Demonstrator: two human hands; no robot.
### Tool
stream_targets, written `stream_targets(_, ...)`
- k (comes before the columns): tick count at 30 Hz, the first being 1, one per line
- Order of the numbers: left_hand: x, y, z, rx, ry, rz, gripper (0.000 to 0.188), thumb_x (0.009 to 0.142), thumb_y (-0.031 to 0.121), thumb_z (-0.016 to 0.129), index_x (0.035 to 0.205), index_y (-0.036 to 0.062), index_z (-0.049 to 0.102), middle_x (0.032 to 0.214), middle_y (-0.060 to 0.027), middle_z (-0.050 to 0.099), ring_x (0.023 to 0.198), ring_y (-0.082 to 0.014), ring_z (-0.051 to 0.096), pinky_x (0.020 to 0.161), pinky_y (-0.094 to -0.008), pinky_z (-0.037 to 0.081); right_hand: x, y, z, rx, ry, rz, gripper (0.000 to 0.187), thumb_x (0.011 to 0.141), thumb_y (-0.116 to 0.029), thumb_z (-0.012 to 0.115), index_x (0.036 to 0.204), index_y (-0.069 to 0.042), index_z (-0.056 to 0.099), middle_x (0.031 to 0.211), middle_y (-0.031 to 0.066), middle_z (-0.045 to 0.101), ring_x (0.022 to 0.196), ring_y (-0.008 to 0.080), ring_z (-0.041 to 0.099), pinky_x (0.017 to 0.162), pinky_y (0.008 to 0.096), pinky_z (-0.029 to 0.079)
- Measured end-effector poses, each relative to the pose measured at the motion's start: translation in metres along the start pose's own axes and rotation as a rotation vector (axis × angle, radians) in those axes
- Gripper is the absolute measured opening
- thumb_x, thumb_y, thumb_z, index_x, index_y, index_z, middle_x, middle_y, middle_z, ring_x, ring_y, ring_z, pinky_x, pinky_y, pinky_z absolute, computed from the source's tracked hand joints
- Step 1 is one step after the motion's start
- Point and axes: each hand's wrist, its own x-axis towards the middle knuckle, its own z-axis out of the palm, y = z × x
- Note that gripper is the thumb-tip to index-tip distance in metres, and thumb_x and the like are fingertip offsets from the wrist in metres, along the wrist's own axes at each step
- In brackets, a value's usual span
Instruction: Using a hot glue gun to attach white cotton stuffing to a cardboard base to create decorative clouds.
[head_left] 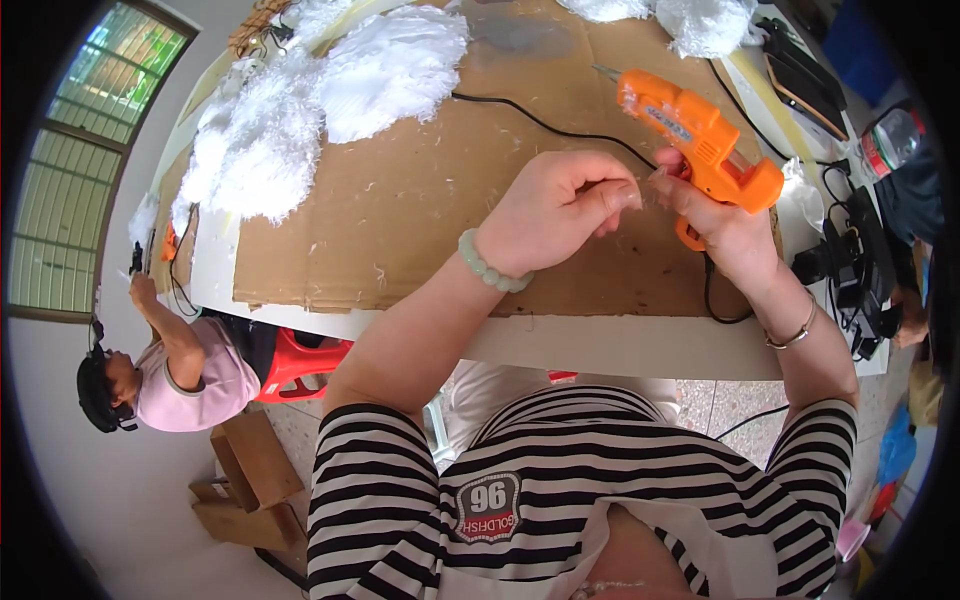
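My right hand (722,222) grips an orange hot glue gun (700,128) by its handle, above the right side of the table. Its metal nozzle points to the far left, and a black cord trails from it. Close by on the left, my left hand (565,208) is closed, with the thumb pressed to the curled fingers. Whatever it may pinch is hidden or too small to name. Beneath both hands lies a brown cardboard sheet (380,235) strewn with white fibres. White fluffy pieces (395,75) rest on its far left part.
More white fluff (706,22) lies at the far right. Black cords cross the cardboard, and black devices (860,265) stand along the right edge beside a clear plastic bottle (893,140). A co-worker (195,375) in pink sits at the left, near open cardboard boxes (255,470).
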Motion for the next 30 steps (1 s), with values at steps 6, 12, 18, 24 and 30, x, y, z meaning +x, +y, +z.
stream_targets(6,0.004,-0.007,-0.044,-0.076,0.554,0.257,0.013,0.088,0.000,0.054,0.095,0.0011,0.064,0.078,-0.0031,0.063,0.068,-0.0091,0.057,0.063,-0.0227,0.048,0.032,0.032,-0.015,0.328,0.199,0.016,0.023,0.082,-0.004,0.063,0.103,0.000,0.057,0.089,0.0050,0.060,0.076,0.0121,0.057,0.069,0.0256,0.047)
stream_targets(12,0.008,0.004,-0.136,-0.135,0.969,0.248,0.013,0.087,0.005,0.060,0.099,0.0009,0.064,0.085,-0.0068,0.065,0.072,-0.0136,0.060,0.066,-0.0269,0.052,0.032,0.036,-0.017,0.309,0.153,0.117,0.023,0.083,-0.008,0.064,0.104,-0.002,0.058,0.093,0.0040,0.061,0.080,0.0116,0.058,0.070,0.0248,0.047)
stream_targets(18,0.045,-0.011,-0.199,0.894,0.821,0.039,0.021,0.079,0.013,0.070,0.098,0.0047,0.067,0.090,-0.0082,0.066,0.078,-0.0172,0.062,0.072,-0.0302,0.051,0.035,0.038,-0.019,0.372,0.108,0.119,0.022,0.082,-0.006,0.063,0.104,-0.002,0.058,0.092,0.0038,0.061,0.080,0.0116,0.058,0.070,0.0247,0.046)
stream_targets(24,0.076,-0.015,-0.200,1.538,0.492,0.193,0.020,0.070,0.010,0.072,0.090,0.0087,0.069,0.096,-0.0112,0.066,0.085,-0.0287,0.062,0.077,-0.0337,0.050,0.036,0.035,-0.019,0.358,0.095,0.145,0.020,0.083,-0.004,0.062,0.103,-0.002,0.058,0.092,0.0045,0.061,0.080,0.0108,0.057,0.069,0.0245,0.046)
stream_targets(30,0.062,0.028,-0.217,0.299,0.869,0.136,0.008,0.084,0.008,0.063,0.086,0.0003,0.066,0.083,-0.0052,0.065,0.069,-0.0161,0.061,0.067,-0.0324,0.055,0.034,0.030,-0.018,0.341,0.088,0.138,0.021,0.082,-0.004,0.062,0.102,-0.001,0.058,0.089,0.0038,0.059,0.077,0.0105,0.055,0.067,0.0242,0.045)
